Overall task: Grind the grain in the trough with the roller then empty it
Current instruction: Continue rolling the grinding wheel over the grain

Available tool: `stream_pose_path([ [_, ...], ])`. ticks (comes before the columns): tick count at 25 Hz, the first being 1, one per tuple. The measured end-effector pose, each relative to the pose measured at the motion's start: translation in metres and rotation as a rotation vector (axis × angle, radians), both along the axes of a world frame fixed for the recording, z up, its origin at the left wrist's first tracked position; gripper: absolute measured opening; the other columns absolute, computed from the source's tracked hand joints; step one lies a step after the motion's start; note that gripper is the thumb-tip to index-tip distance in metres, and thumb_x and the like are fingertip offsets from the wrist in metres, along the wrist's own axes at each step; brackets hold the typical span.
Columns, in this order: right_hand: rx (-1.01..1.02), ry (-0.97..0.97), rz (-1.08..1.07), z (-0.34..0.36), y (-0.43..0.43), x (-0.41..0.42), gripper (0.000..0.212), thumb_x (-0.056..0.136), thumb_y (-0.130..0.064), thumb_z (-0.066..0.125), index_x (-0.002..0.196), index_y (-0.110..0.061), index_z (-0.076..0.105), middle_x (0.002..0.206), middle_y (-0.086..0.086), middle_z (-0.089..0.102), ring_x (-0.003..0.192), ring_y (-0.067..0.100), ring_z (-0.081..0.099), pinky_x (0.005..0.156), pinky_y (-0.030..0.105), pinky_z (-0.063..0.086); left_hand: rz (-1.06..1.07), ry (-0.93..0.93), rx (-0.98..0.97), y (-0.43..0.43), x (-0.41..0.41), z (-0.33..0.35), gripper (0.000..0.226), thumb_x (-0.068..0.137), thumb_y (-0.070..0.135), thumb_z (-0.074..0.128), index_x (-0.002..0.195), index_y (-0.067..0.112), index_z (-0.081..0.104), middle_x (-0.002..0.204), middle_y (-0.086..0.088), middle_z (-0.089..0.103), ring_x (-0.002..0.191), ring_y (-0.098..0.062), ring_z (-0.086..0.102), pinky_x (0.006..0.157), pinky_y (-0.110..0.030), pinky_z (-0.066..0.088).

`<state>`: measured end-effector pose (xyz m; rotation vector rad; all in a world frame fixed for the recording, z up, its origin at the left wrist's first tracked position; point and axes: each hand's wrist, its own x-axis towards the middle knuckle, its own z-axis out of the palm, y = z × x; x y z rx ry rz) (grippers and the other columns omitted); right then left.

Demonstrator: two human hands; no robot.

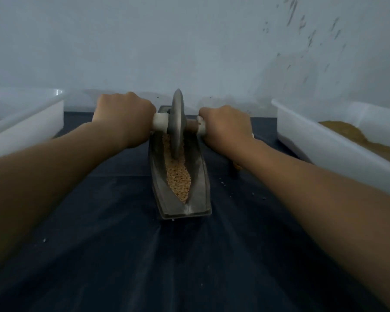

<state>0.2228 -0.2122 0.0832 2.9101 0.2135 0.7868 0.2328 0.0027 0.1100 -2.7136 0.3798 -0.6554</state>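
In my view the biggest thing is the pale wall (189, 41) behind the trough, with dark specks on it up and to the right. Under the trough lies the desk (144, 255), covered with a dark blue cloth.

To the right of the trough, well apart, stands a white tub (324, 140) with a heap of brown powder (347, 131) inside. To the left of the trough stands a second white tub (32, 122); what it holds I cannot tell.

The trough (200, 176) itself is a long, dark, boat-shaped piece. It lies in the middle of the desk, with one pointed end toward me.

The roller (177, 122) is a grey metal disc on a cross axle. It stands upright in the far half of the trough, with its lower edge down in the groove.

My left hand (124, 113) holds the white handle (160, 122) on the left side of the disc, the fingers curled tightly round it. My right hand (225, 122) grips the other handle (202, 127) in the same way, on the right side of the disc.

The grain (178, 176) fills the groove of the trough from the disc to the near point.

A few loose grains (252, 194) lie on the cloth to the right of the trough.
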Motion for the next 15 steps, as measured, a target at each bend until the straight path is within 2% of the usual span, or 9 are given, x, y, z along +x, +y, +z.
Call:
stream_pose_path([
  [2, -0.056, -0.073, 0.084, -0.006, -0.011, -0.032, 0.02, 0.08, -0.028, 0.063, 0.079, -0.031, 0.043, 0.066, -0.009, 0.044, 0.062, 0.023, 0.054, 0.049, 0.027, 0.027, -0.086, -0.051, 0.041, 0.015, -0.022, -0.008, 0.008, 0.081, 0.035, 0.062, 0.088, 0.032, 0.063, 0.07, 0.003, 0.045, 0.059, -0.022, 0.045, 0.054, -0.031, 0.036],
  [4, -0.117, -0.245, 0.136, -0.01, -0.022, -0.062, 0.027, 0.067, -0.032, 0.064, 0.068, -0.034, 0.037, 0.052, -0.014, 0.026, 0.042, 0.007, 0.029, 0.044, 0.017, 0.013, -0.188, -0.128, 0.062, 0.028, -0.04, -0.012, 0.009, 0.071, 0.04, 0.064, 0.077, 0.035, 0.06, 0.06, 0.008, 0.038, 0.046, -0.016, 0.033, 0.045, -0.022, 0.024],
  [5, -0.129, -0.295, 0.139, -0.008, -0.024, -0.065, 0.03, 0.063, -0.034, 0.065, 0.066, -0.034, 0.035, 0.05, -0.015, 0.021, 0.041, 0.002, 0.018, 0.046, 0.014, 0.008, -0.202, -0.149, 0.063, 0.03, -0.04, -0.011, 0.01, 0.068, 0.04, 0.065, 0.073, 0.034, 0.059, 0.057, 0.009, 0.034, 0.042, -0.013, 0.027, 0.045, -0.019, 0.019],
  [6, -0.134, -0.279, 0.113, -0.007, -0.023, -0.059, 0.03, 0.062, -0.034, 0.065, 0.066, -0.034, 0.036, 0.049, -0.014, 0.022, 0.04, 0.003, 0.019, 0.046, 0.014, 0.009, -0.189, -0.139, 0.063, 0.03, -0.036, -0.011, 0.011, 0.069, 0.04, 0.066, 0.073, 0.033, 0.058, 0.057, 0.009, 0.033, 0.042, -0.012, 0.024, 0.045, -0.019, 0.019],
  [7, -0.134, -0.242, 0.072, -0.008, -0.019, -0.049, 0.027, 0.066, -0.033, 0.066, 0.068, -0.033, 0.039, 0.051, -0.013, 0.028, 0.041, 0.009, 0.027, 0.046, 0.016, 0.012, -0.159, -0.113, 0.045, 0.027, -0.029, -0.013, 0.01, 0.074, 0.039, 0.066, 0.076, 0.033, 0.058, 0.059, 0.007, 0.035, 0.044, -0.013, 0.027, 0.046, -0.022, 0.024],
  [9, -0.061, -0.146, 0.001, -0.007, -0.006, -0.017, 0.017, 0.078, -0.03, 0.065, 0.079, -0.029, 0.049, 0.062, -0.006, 0.042, 0.054, 0.023, 0.045, 0.048, 0.024, 0.023, -0.068, -0.105, 0.0, 0.015, -0.009, -0.018, 0.004, 0.084, 0.032, 0.063, 0.086, 0.03, 0.061, 0.065, 0.001, 0.04, 0.053, -0.021, 0.039, 0.052, -0.031, 0.034],
  [11, 0.009, -0.074, -0.038, -0.002, 0.006, 0.01, 0.012, 0.085, -0.023, 0.063, 0.091, -0.027, 0.054, 0.075, 0.001, 0.05, 0.071, 0.031, 0.056, 0.055, 0.031, 0.032, -0.028, -0.129, -0.007, 0.003, 0.005, -0.012, 0.009, 0.087, 0.026, 0.06, 0.095, 0.023, 0.064, 0.073, -0.007, 0.049, 0.064, -0.031, 0.052, 0.058, -0.035, 0.037],
  [13, 0.021, -0.026, -0.028, 0.0, 0.008, 0.014, 0.012, 0.086, -0.023, 0.063, 0.094, -0.026, 0.054, 0.083, 0.004, 0.056, 0.081, 0.033, 0.061, 0.06, 0.034, 0.037, -0.024, -0.105, -0.002, -0.002, 0.007, -0.003, 0.016, 0.087, 0.024, 0.059, 0.101, 0.021, 0.066, 0.089, -0.012, 0.06, 0.08, -0.037, 0.062, 0.063, -0.036, 0.038],
  [15, 0.015, 0.006, 0.028, 0.0, -0.002, -0.004, 0.014, 0.085, -0.031, 0.063, 0.088, -0.027, 0.05, 0.077, -0.001, 0.055, 0.077, 0.032, 0.06, 0.056, 0.032, 0.035, -0.056, -0.057, 0.013, 0.001, -0.006, 0.0, 0.017, 0.086, 0.023, 0.058, 0.101, 0.022, 0.065, 0.092, -0.011, 0.061, 0.081, -0.036, 0.062, 0.063, -0.036, 0.037],
])
